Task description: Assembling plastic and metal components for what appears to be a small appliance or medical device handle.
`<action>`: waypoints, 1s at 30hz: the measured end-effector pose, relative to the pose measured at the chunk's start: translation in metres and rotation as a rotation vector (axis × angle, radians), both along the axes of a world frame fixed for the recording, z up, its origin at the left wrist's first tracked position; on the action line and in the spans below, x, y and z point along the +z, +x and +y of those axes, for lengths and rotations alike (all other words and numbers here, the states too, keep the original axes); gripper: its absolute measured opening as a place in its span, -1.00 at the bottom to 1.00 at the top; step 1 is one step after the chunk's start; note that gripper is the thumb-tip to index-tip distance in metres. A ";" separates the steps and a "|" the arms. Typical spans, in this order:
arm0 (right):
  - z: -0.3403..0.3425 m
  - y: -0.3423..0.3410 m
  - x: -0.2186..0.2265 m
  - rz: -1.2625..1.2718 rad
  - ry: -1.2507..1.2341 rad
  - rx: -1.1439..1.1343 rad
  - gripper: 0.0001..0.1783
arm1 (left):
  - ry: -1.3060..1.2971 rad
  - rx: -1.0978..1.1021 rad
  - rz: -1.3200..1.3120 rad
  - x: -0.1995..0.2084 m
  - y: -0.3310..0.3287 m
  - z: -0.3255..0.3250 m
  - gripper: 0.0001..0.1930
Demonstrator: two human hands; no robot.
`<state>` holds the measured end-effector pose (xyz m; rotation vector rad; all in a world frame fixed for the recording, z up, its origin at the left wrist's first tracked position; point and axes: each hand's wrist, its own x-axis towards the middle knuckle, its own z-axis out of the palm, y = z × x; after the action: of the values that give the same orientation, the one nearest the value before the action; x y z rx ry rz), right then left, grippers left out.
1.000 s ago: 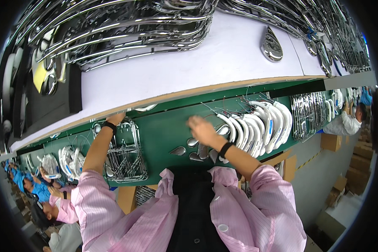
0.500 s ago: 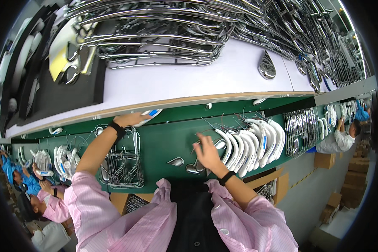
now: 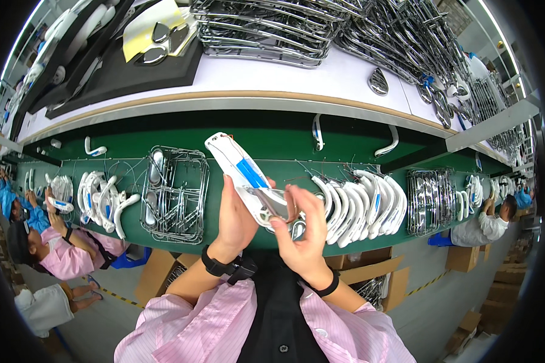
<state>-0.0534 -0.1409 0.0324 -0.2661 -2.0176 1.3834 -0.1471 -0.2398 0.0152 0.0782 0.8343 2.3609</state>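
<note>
My left hand (image 3: 235,219) holds a long curved white plastic housing (image 3: 239,172) with a blue strip on it, tilted up and to the left over the green bench (image 3: 266,158). My right hand (image 3: 304,233) pinches a shiny chrome trim piece (image 3: 277,206) against the lower end of that housing. A thin wire runs from the housing. Both forearms wear pink sleeves and dark wristbands.
A wire rack of chrome parts (image 3: 174,193) stands left of my hands, a row of white housings (image 3: 362,202) to the right, another wire rack (image 3: 431,199) beyond. A white shelf (image 3: 272,78) above carries stacked chrome trims. Other workers sit at far left (image 3: 54,242) and far right (image 3: 490,224).
My left hand came back from the far shelf edge with the white housing. My right hand picked a chrome piece off the bench and brought it up to the housing.
</note>
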 end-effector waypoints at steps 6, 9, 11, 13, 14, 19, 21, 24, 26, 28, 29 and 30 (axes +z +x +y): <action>-0.014 0.019 -0.007 0.010 0.209 -0.009 -0.43 | -0.075 0.013 0.135 0.018 0.034 -0.010 -0.55; -0.016 0.030 -0.007 0.016 0.257 0.005 -0.43 | -0.181 0.015 0.242 0.014 0.046 -0.014 -0.52; -0.016 0.037 -0.005 -0.012 0.206 0.022 -0.39 | -0.132 0.028 0.183 0.013 0.051 -0.016 -0.47; -0.014 0.040 0.001 -0.039 0.149 0.045 -0.36 | -0.165 0.015 0.213 0.013 0.053 -0.020 -0.47; -0.010 0.042 0.009 -0.075 0.125 0.092 -0.32 | -0.166 0.017 0.216 0.013 0.054 -0.021 -0.47; 0.004 0.059 0.001 -0.274 -0.464 0.265 -0.56 | 0.016 -0.034 0.220 0.024 0.055 -0.027 -0.44; 0.008 0.052 -0.001 -0.326 -0.324 0.333 -0.65 | 0.010 -0.046 0.232 0.024 0.057 -0.026 -0.38; 0.004 0.048 0.020 -0.475 -0.466 0.649 -0.69 | -0.033 -0.088 0.233 0.026 0.058 -0.026 -0.33; -0.004 0.049 0.016 -0.386 -0.474 0.600 -0.67 | 0.025 -0.147 0.311 0.030 0.053 -0.024 -0.30; -0.006 0.052 0.008 -0.320 -0.451 0.591 -0.58 | 0.033 -0.157 0.305 0.029 0.053 -0.024 -0.30; -0.008 0.052 0.007 -0.322 -0.456 0.590 -0.58 | 0.046 -0.164 0.302 0.028 0.053 -0.024 -0.30; -0.012 0.052 0.009 -0.272 -0.467 0.556 -0.58 | 0.044 -0.169 0.298 0.027 0.053 -0.024 -0.30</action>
<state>-0.0010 -0.1526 0.0414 -0.0954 -2.0437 2.2781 -0.0941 -0.2638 0.0427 0.5095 0.8764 2.2379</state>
